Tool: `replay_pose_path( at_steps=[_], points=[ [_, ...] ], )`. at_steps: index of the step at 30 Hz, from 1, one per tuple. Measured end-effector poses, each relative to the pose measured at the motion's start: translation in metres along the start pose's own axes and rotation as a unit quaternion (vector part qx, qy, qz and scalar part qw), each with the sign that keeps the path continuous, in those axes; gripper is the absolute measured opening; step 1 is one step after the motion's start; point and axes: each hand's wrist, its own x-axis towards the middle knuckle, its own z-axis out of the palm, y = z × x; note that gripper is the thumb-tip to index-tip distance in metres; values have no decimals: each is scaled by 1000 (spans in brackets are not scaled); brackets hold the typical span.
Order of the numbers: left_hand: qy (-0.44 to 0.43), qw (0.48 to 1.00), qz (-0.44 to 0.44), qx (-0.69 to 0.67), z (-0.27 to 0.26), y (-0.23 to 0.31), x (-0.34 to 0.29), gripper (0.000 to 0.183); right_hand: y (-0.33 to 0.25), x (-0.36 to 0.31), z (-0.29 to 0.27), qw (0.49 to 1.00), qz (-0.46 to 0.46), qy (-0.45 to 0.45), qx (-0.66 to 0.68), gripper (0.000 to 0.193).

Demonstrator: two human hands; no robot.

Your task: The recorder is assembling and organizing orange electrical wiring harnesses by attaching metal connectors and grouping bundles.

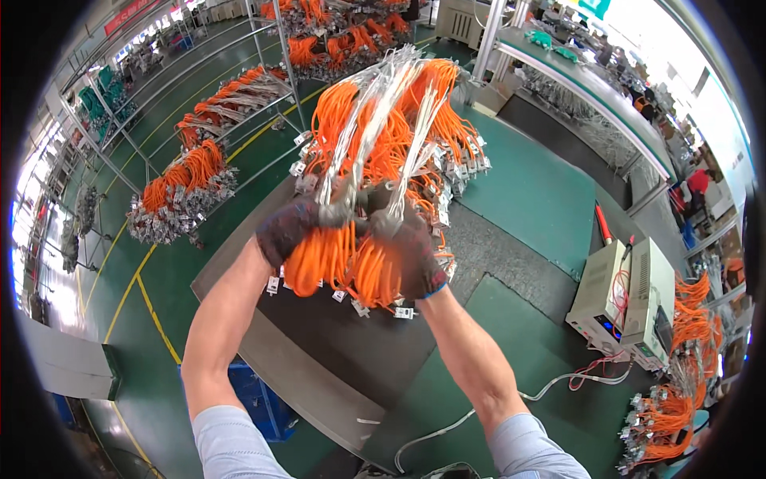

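**Both hands full of orange wire**

My left hand point(287, 227) and my right hand point(411, 247), both gloved, are clenched around one thick bundle point(375, 152) of orange wires. I hold it up in front of me, above the dark mat point(343, 343) that covers the counter point(291, 375). The left glove grips the near loops from the left side; the right glove wraps them from the right, with its fingers closed over a few white strands point(415, 136) that run up through the bundle. The two gloves sit near each other, with orange loops bulging between and below them.

The far end of the bundle fans out away from me, and its small grey connectors point(463, 168) hang along the right side. A few tagged ends point(403, 313) dangle just under my right hand, close to the mat.

What worries me is the tangle. The loops are many and loose, so a pull from one hand alone could snag a connector on a neighbouring wire and strain it. The white strands look thin, and a hard squeeze or tug might kink them. If my grip slackens, the lower loops could slip out and spill over the near edge of the counter towards the blue bin point(255, 407) below.

More orange bundles hang on racks point(191, 172) off to the left, and a beige tester point(626, 299) stands at the right edge.
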Motion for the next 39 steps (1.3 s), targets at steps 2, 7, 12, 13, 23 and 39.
replay_pose_path(
  at_steps=[2, 7, 12, 13, 23, 39],
  points=[
    [63, 996, 25, 62, 29, -12, -12, 76, 7, -14, 7, 999, -27, 6, -31, 59],
    [134, 976, 38, 170, 94, -37, -45, 57, -13, -74, 31, 989, -9, 64, -130, 64],
    [132, 940, 60, 308, 175, -29, -81, 35, -84, -138, 65, 994, -1, 22, -110, 65],
    [101, 880, 95, 454, 184, -30, -94, 35, -99, -149, 68, 994, 32, 0, -105, 66],
    [213, 972, -95, -32, 292, -108, -124, 34, -113, -255, 26, 965, 207, 68, -148, 53],
    [193, 962, -9, 191, 373, -173, -179, 43, -124, -347, 40, 971, 220, -42, -85, 68]
  ],
)
